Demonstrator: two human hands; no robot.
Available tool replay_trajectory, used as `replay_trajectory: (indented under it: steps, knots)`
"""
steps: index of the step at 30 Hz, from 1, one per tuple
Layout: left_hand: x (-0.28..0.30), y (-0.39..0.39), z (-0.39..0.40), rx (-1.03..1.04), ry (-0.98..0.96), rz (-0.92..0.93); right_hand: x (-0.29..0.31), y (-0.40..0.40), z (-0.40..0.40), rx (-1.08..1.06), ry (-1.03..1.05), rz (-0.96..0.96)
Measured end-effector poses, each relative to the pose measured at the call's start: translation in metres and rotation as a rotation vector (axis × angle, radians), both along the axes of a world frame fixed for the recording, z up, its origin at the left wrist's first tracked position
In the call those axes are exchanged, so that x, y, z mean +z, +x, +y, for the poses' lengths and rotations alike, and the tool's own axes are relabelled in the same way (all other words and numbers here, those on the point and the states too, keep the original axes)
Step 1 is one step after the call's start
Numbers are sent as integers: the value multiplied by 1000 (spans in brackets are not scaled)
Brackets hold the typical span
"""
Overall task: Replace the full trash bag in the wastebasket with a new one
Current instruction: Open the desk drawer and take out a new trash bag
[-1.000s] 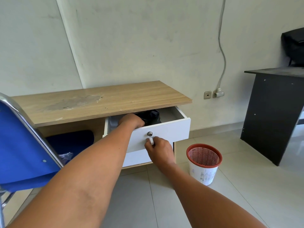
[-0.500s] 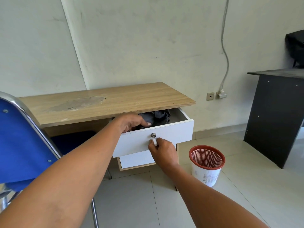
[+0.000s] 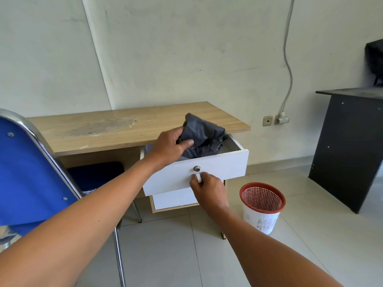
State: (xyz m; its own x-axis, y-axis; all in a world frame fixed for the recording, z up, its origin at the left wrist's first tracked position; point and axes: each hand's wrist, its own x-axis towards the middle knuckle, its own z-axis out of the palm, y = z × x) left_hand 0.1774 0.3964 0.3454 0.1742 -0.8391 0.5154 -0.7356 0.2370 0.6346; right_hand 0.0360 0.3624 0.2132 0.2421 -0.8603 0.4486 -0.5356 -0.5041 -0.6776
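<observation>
— Above the open drawer, what is recorded at the fingers?

— Item one: left hand [image 3: 169, 147], fingers and thumb clamped on a crumpled black trash bag [image 3: 204, 135]. The bag is held up over the drawer mouth, its lower folds reaching down behind the drawer front, its top raised level with the desk edge. Item two: right hand [image 3: 208, 188], fingertips pinched together on a small white handle [image 3: 198, 178] of the top drawer [image 3: 217, 168]. A round metal lock [image 3: 196, 168] is seen just above the handle.

— And what is listed around the drawer?

— The top drawer is pulled out from under a wooden desk [image 3: 116, 129], whose top is marked by a pale worn patch. A second white drawer front [image 3: 173, 200] is noted below, shut. A wastebasket [image 3: 262, 207], with red mesh rim and white lower body, is stood on the tiled floor [image 3: 165, 255] to the right of the desk, well apart from both hands; whether a bag lies inside it cannot be told.

— Further out?

— A blue chair [image 3: 27, 172] with chrome frame is placed at the left, its seat tucked under the desk. A dark table [image 3: 350, 141] is entered at the far right. A grey cable [image 3: 289, 65] is run down the wall to a plug [image 3: 281, 119] beside a socket [image 3: 267, 120].
</observation>
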Motion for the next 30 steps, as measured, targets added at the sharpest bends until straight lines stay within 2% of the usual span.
replay_trajectory:
  steps: [2,5,8,10,12,21,30]
  knots:
    - [11,1,-2,58,-137,81,-1,0,-1,-3,-5,-2]
    - [29,11,-8,166,-238,312,-1,1,-2,2,0,3]
    - [37,31,-19,304,-200,577,0,3,-2,12,8,11]
    - [39,41,-23,292,-177,795,3,8,-3,24,22,11]
    - [42,49,-24,299,-188,919,8,13,-7,24,37,16]
    - [40,61,-26,363,-173,1024,40,49,-48,64,219,51]
    - [27,81,-26,399,-178,1138,66,79,-88,44,271,233]
